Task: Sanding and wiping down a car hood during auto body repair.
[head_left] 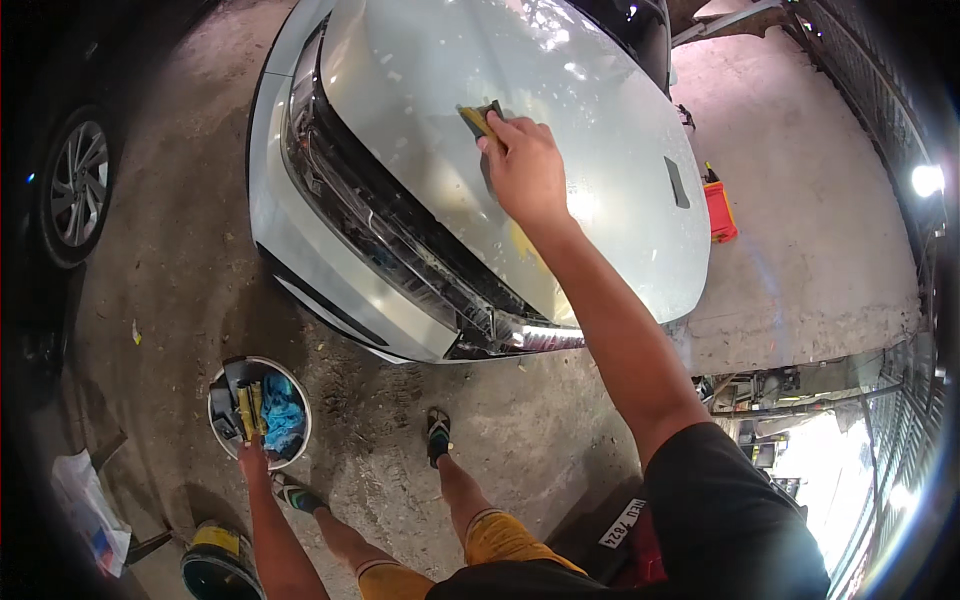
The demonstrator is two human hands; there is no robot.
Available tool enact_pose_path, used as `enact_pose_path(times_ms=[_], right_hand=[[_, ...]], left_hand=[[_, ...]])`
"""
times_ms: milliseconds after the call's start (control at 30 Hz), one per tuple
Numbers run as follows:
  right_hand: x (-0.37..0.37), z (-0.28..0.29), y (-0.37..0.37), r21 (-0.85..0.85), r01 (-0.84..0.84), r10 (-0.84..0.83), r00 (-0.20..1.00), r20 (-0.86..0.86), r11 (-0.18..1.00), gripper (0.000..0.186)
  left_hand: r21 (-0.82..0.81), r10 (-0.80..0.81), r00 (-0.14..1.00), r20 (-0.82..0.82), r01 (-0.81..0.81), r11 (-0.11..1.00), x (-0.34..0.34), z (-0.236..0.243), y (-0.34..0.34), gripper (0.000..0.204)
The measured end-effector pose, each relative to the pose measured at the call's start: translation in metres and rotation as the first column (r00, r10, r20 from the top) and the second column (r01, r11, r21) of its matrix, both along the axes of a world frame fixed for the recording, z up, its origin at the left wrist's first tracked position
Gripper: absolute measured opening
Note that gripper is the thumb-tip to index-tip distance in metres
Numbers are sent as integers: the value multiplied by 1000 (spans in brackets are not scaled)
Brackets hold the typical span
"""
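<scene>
My right hand (522, 170) has its fingers closed on a yellow-and-dark sanding block (474, 118) against the silver car hood (400, 70), which has pale spots and yellowish patches. At the lower left my left hand (252, 455) grips the near rim of a round bucket (301, 392). The bucket holds blue cloth (283, 410), yellow tools (247, 405) and dark flat pieces (228, 425). My left fingertips are small and partly hidden among these things.
A dark car's wheel (78, 175) stands at the left. A dark bucket with a yellow top (215, 545) and a white bag (88, 505) lie lower left. A red case (720, 210) sits beyond the hood. A license plate (621, 522) shows below my right arm.
</scene>
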State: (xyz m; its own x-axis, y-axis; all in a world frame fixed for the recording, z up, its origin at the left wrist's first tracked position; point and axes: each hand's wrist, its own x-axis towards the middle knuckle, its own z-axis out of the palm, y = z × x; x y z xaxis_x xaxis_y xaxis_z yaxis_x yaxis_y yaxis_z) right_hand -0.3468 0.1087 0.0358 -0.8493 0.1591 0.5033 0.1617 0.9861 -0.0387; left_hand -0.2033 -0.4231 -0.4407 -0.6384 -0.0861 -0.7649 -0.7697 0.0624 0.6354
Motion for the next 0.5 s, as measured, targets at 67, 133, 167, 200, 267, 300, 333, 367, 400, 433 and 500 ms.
enact_pose_path(times_ms=[67,133,167,200,267,300,333,367,400,433,500], right_hand=[[-41,13,-1,61,42,-41,999,-15,997,29],[-98,34,16,50,62,-59,997,-43,997,29],[-114,38,21,-43,41,-43,998,-52,998,29],[-117,39,20,-54,34,-37,998,-57,998,29],[-103,52,35,5,-51,50,997,64,999,28],[-81,44,29,-59,-82,86,994,62,995,28],[-51,24,7,-155,-135,143,989,41,979,28],[-22,6,-12,-211,-238,244,970,1,948,27],[16,-14,-24,47,-315,317,948,-24,948,26],[50,-17,-33,-33,-378,377,926,-21,925,27],[47,-5,-23,-43,-433,432,902,-15,901,31]], left_hand=[[-96,-47,999,-7,46,994,-11,10,2,40],[-177,-89,996,-13,85,980,-14,10,13,37],[-130,-59,998,-34,54,990,-12,9,10,36],[-86,-23,998,-55,18,996,-11,10,3,36],[-25,-49,997,-65,48,999,5,15,37,36],[11,-52,996,-78,53,999,12,20,44,36],[-164,-197,980,-8,193,967,22,10,11,40],[-306,-282,955,-93,242,921,40,2,-16,42],[-428,-378,911,-164,280,860,56,-4,-26,45],[-427,-377,910,-171,276,861,69,-12,-30,45],[-492,-357,933,53,336,803,89,-23,-41,48]])
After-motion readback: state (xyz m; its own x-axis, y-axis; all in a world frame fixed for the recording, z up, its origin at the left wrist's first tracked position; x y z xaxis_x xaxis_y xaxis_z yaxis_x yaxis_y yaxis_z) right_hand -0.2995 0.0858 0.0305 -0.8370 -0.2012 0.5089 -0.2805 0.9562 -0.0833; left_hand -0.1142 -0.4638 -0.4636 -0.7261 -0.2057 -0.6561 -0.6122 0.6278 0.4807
